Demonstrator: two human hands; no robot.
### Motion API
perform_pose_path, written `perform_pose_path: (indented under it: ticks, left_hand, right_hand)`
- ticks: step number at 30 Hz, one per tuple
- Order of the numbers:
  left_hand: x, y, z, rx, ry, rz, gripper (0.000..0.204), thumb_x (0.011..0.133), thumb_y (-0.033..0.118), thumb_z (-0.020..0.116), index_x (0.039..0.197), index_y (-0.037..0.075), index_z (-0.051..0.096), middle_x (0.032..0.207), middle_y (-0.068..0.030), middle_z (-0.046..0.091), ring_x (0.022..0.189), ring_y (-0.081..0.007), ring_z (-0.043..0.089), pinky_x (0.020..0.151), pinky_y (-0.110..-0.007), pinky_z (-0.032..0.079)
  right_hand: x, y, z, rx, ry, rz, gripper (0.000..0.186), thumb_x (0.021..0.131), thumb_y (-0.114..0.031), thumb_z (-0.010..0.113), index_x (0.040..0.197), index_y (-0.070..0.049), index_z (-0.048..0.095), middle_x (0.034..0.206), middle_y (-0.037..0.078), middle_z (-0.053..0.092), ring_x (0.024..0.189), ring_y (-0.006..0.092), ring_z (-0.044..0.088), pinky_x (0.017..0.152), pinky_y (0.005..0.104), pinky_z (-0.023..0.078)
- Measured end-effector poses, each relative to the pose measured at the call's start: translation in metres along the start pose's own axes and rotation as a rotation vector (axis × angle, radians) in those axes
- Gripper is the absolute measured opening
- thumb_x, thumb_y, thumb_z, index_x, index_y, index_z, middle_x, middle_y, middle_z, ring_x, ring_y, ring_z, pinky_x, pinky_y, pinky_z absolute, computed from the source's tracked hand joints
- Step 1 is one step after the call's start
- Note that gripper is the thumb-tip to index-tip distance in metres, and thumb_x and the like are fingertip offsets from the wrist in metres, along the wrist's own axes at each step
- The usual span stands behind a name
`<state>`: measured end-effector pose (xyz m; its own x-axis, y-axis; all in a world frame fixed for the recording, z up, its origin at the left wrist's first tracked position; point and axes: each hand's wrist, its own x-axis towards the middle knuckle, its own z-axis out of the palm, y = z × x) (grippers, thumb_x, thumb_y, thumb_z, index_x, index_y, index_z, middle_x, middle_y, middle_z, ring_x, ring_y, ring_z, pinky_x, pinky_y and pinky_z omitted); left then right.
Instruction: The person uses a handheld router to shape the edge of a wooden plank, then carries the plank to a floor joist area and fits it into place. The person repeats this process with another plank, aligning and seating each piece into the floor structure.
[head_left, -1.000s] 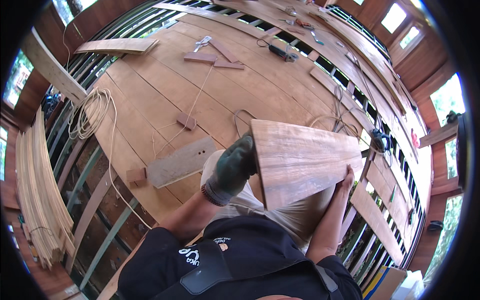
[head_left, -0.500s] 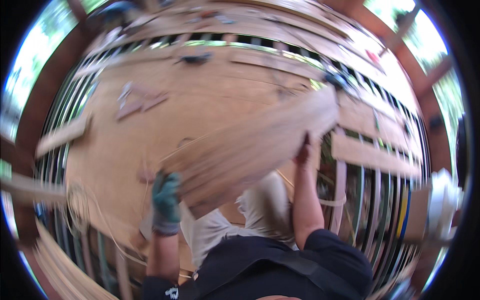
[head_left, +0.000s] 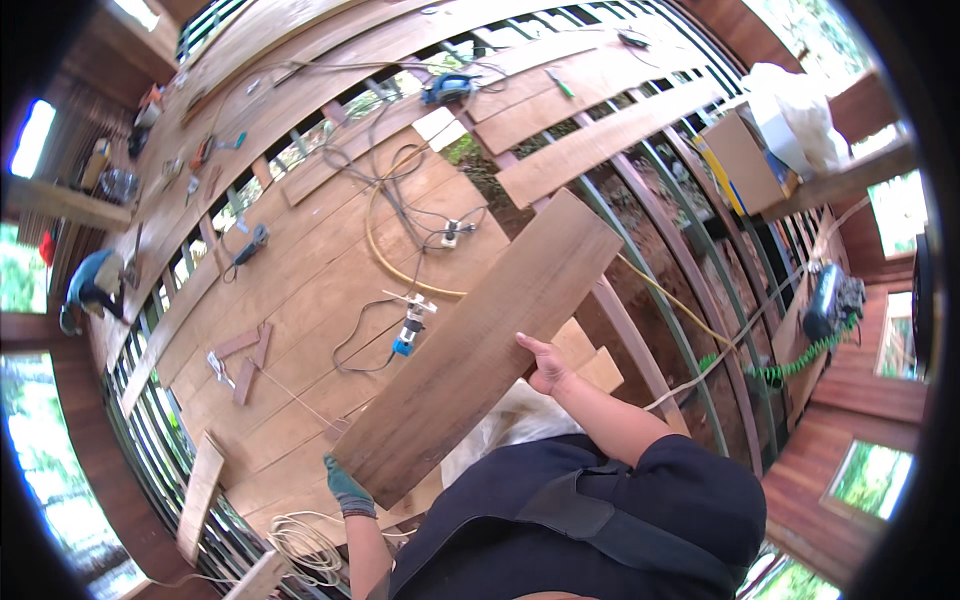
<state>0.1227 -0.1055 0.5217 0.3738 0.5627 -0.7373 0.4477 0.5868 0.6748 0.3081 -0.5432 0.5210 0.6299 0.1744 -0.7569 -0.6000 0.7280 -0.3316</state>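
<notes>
Across my front I hold a wide brown wooden plank (head_left: 478, 352), tilted with its far end up to the right. My left hand (head_left: 350, 492), in a green and grey work glove, is closed round the plank's near left end. Against the plank's near long edge is my bare right hand (head_left: 545, 364), its thumb on the upper face and its other fingers partly hidden. Just beyond the plank, a white and blue corded power tool (head_left: 410, 325) lies on the boards.
Laid floorboards (head_left: 300, 300) spread ahead, with open joists (head_left: 690, 260) and gaps to the right. A yellow hose (head_left: 375, 235), cords, a blue power saw (head_left: 448, 88), an air compressor (head_left: 834, 300) and a cardboard box (head_left: 742, 160) are around. A co-worker (head_left: 95, 285) bends at far left.
My view has swung to the right and sharpened. The plank is tilted more steeply, and my right hand appears nearer its middle; both hands still hold it.
</notes>
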Motion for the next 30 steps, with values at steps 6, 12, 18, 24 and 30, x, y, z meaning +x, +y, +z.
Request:
perform_pose_path:
  ticks: [6,12,18,24,30]
  left_hand:
    - [0.028,0.009,0.038,0.484,-0.070,0.385,0.049,0.098,0.037,0.062,0.131,0.002,0.061,0.122,-0.0073,0.065,0.107,-0.0215,0.061,0.096,-0.037,0.050]
    - [0.012,0.058,0.166,0.982,0.017,0.505,0.052,0.095,0.027,0.064,0.137,-0.002,0.056,0.132,-0.0172,0.063,0.116,-0.0248,0.061,0.102,-0.036,0.047]
    - [-0.069,0.108,0.378,1.303,-0.796,0.786,0.051,0.094,0.033,0.067,0.132,0.000,0.061,0.124,-0.0211,0.068,0.111,-0.0285,0.068,0.098,-0.036,0.051]
    - [-0.116,0.148,0.503,1.588,-1.082,0.422,0.040,0.091,0.044,0.073,0.106,0.007,0.076,0.096,-0.0127,0.077,0.092,-0.0214,0.072,0.081,-0.035,0.054]
    - [-0.099,0.197,0.551,1.478,-1.034,0.773,0.029,0.086,0.030,0.076,0.106,0.009,0.076,0.097,-0.0168,0.074,0.089,-0.0247,0.072,0.077,-0.036,0.054]
  right_hand:
    - [-0.087,-0.024,-0.024,0.084,0.131,-0.101,0.044,0.093,-0.017,0.071,0.132,-0.002,0.057,0.126,0.011,0.065,0.118,0.0301,0.061,0.104,0.0474,0.047]
    - [-0.093,-0.060,-0.024,0.181,0.084,-0.179,0.043,0.093,-0.011,0.070,0.132,0.001,0.056,0.130,0.011,0.062,0.120,0.0293,0.058,0.107,0.0456,0.045]
    - [-0.088,-0.113,0.009,0.222,-0.002,-0.164,0.046,0.094,-0.009,0.068,0.137,0.001,0.052,0.132,0.012,0.061,0.123,0.0288,0.056,0.110,0.0465,0.043]
    - [-0.048,-0.156,0.046,0.198,-0.123,-0.186,0.042,0.096,-0.008,0.067,0.135,0.002,0.055,0.131,0.010,0.062,0.119,0.0268,0.060,0.107,0.0421,0.045]
    - [0.031,-0.227,0.050,-0.331,0.144,-0.247,0.031,0.101,-0.027,0.062,0.124,-0.007,0.059,0.114,0.009,0.069,0.095,0.0216,0.071,0.080,0.0354,0.057]
